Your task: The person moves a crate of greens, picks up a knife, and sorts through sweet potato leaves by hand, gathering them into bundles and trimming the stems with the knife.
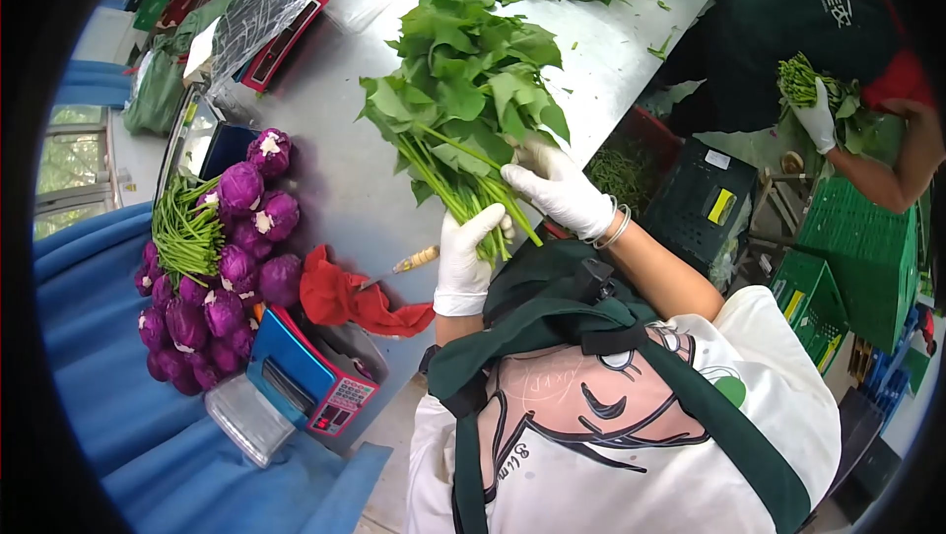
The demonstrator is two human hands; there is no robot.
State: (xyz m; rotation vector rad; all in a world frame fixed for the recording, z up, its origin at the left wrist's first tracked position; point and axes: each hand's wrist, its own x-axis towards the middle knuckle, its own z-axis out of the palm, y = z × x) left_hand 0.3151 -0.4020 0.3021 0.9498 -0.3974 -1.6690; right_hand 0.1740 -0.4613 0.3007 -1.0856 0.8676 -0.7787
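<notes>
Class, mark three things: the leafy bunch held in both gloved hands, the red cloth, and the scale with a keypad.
Leafy bunch (461,56): head view, its leaves.
Red cloth (330,290): head view, wide left end.
Scale (349,394): head view, keypad.

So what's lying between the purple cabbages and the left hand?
A red cloth and a wooden-handled tool, maybe a knife, lie between the purple cabbages and left hand in the head view.

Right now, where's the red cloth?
Head view: the red cloth is on the metal table, on the left side, between the left hand and the purple cabbages, right by the wooden-handled knife.
</notes>
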